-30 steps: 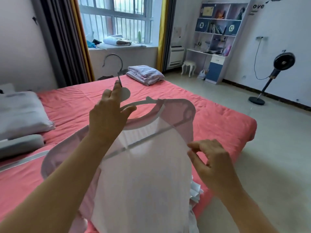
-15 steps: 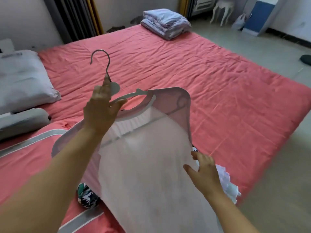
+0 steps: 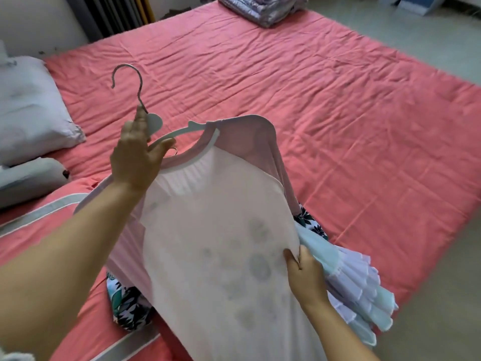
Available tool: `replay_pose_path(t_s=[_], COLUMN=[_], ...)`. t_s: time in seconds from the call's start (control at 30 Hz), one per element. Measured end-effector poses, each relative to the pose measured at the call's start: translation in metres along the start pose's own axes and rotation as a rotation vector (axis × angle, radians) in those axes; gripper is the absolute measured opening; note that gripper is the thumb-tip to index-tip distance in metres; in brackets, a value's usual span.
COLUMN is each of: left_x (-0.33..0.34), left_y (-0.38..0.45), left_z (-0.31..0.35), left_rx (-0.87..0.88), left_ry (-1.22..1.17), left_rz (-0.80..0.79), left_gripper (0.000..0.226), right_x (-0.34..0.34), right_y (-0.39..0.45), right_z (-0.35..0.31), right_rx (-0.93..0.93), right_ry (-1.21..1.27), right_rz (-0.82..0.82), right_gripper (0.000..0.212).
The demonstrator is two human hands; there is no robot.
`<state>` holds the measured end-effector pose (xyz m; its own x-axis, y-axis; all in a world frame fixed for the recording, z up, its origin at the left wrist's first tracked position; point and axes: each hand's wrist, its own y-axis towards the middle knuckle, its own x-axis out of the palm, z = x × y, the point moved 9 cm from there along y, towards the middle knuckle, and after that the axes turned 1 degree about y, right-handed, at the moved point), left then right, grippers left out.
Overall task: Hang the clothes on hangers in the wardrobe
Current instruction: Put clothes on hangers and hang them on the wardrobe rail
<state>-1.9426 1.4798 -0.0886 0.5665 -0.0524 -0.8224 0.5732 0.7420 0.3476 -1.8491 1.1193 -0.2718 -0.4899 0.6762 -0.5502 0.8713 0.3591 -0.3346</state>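
Overhead, the left hand (image 3: 135, 152) grips a hanger (image 3: 156, 126) at the neck below its hook, holding up a white shirt (image 3: 213, 243) over the red bed (image 3: 338, 113). The right hand (image 3: 304, 272) pinches the shirt's right edge. Under it lie a leaf-print garment (image 3: 127, 303) and a pale ruffled one (image 3: 356, 282). A pillow (image 3: 28, 110) sits at left, folded bedding (image 3: 263, 9) at the far edge.

A home bedroom: a coral-sheeted bed (image 3: 312, 100), a pillow (image 3: 28, 110), folded bedding (image 3: 263, 6).
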Motion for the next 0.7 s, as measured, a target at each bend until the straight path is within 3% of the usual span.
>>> replay_pose_path(t_s=[0.13,0.27,0.37,0.5,0.7], left_x=[-0.006,0.007,0.044,0.114,0.194], left_y=[0.037,0.069,0.076,0.06,0.039], left_z=[-0.003,-0.006,-0.017,-0.039,-0.077], left_rx=[0.022,0.01,-0.006,-0.044,-0.12], left_ry=[0.0,-0.002,-0.017,0.015,0.063], left_rz=[0.068,0.065,-0.019,-0.179,-0.348], left_gripper=[0.08,0.08,0.081,0.082,0.084], right_x=[-0.015,-0.027,-0.026,-0.017,-0.003], right_y=[0.026,0.052,0.066,0.077,0.095], right_z=[-0.046,-0.076,-0.062,-0.034,-0.019], right_rx=[-0.103,-0.183,-0.094,-0.044,-0.081], right_ry=[-0.01,-0.105,-0.178,-0.332,-0.385], right_rz=[0.102,0.206,0.194,0.117,0.034], right_gripper=[0.04,0.029,0.016,0.047,0.049])
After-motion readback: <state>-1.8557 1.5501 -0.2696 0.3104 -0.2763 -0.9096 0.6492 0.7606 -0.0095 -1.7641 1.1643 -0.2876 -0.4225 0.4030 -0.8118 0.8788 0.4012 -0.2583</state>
